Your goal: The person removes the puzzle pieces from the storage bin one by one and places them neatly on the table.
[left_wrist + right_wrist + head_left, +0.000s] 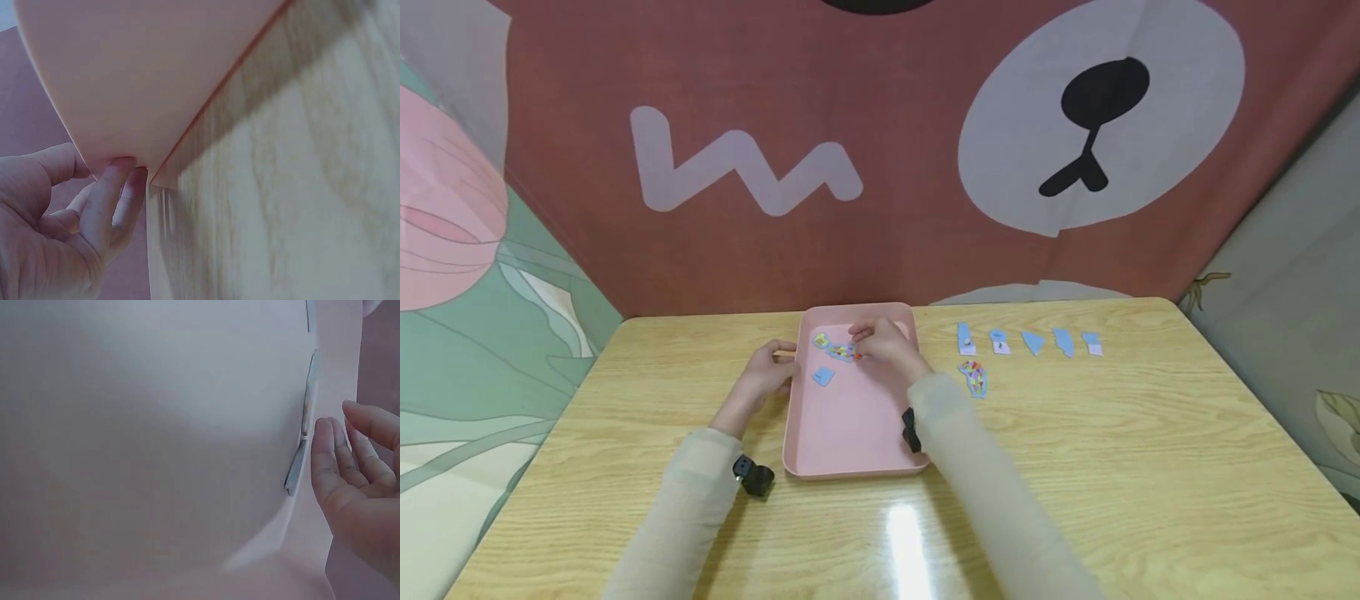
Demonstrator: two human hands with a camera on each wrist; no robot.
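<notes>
A pink tray [857, 433] stands on the wooden table. At its left side my left hand [766, 372] holds the wall; in the left wrist view, fingertips [122, 164] press the outer face while another digit reaches to the rim. My right hand [886, 342] hovers inside the tray by a flat piece with a multicoloured pattern [841, 353]. In the right wrist view its thumb and fingers are apart, with nothing visible between them. Also in the tray are a small round yellow-patterned piece [822, 341] and a plain blue piece [823, 377].
Right of the tray, several flat blue pieces lie in a row, among them a tall one [964, 337] and a pointed one [1033, 342]. A curved multicoloured piece [974, 378] lies in front of the row. A printed cloth [737, 258] hangs behind the table.
</notes>
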